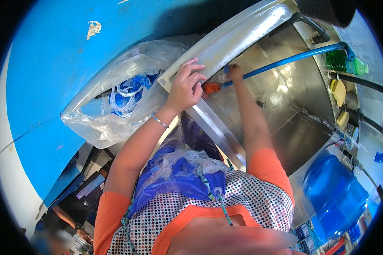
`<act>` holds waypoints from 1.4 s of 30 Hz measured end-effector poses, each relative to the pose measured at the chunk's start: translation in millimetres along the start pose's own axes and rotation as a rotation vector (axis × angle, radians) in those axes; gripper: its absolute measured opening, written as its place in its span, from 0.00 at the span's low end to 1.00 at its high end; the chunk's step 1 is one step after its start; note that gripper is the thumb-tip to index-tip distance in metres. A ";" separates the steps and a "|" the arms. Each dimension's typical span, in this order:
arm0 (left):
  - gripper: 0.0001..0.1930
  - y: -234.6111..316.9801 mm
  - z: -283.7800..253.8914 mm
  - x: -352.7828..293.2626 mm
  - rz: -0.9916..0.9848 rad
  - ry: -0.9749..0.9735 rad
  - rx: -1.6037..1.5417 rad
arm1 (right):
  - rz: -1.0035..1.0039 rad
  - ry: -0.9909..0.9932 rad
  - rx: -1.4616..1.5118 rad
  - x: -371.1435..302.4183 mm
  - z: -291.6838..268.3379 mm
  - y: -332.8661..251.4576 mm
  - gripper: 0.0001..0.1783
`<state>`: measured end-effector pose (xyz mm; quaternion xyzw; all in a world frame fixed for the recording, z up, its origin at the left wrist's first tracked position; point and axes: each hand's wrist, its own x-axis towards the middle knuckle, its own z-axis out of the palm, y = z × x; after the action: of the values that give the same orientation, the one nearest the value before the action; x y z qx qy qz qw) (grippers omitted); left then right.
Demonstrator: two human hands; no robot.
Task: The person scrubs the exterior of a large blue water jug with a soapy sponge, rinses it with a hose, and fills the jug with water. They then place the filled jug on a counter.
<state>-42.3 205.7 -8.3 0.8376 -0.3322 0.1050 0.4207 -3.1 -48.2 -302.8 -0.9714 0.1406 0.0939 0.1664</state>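
Observation:
My left hand [186, 83] rests on the metal rim [230, 40] of a large stainless sink [281, 68], its fingers apart and holding nothing. Inside the basin my right hand [235, 72] is closed near the left wall. Something blue and whitish shows at its fingers, too small to make out. A blue hose [289, 60] crosses the basin from a fitting at the upper right and passes behind my right wrist. It ends in an orange tip [211, 88] near the sink's left corner. The drain [273, 101] lies to the right of my right forearm.
Left of the sink hangs a clear plastic bag [93, 114] with blue and white stringy material. On the right ledge are a green bottle [342, 63], yellow sponges [338, 92] and a black pipe [361, 80]. A blue water jug [334, 191] stands lower right. Another person [57, 221] is at lower left.

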 end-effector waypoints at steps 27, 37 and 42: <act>0.10 -8.4 -106.4 -94.2 0.008 -0.353 0.235 | -0.750 0.114 0.568 -200.6 -261.4 -280.6 0.22; 0.05 52.8 -63.7 -33.0 0.219 -0.443 -0.279 | 0.389 0.666 1.894 -228.6 -378.9 70.7 0.08; 0.05 80.9 -18.8 -16.7 0.299 -0.536 -0.325 | -0.016 0.589 1.763 -259.2 -428.2 94.1 0.13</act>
<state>-105.2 193.6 47.1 0.6996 -0.5622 -0.1124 0.4264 -218.0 -220.4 125.6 -0.4795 0.1911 -0.2985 0.8027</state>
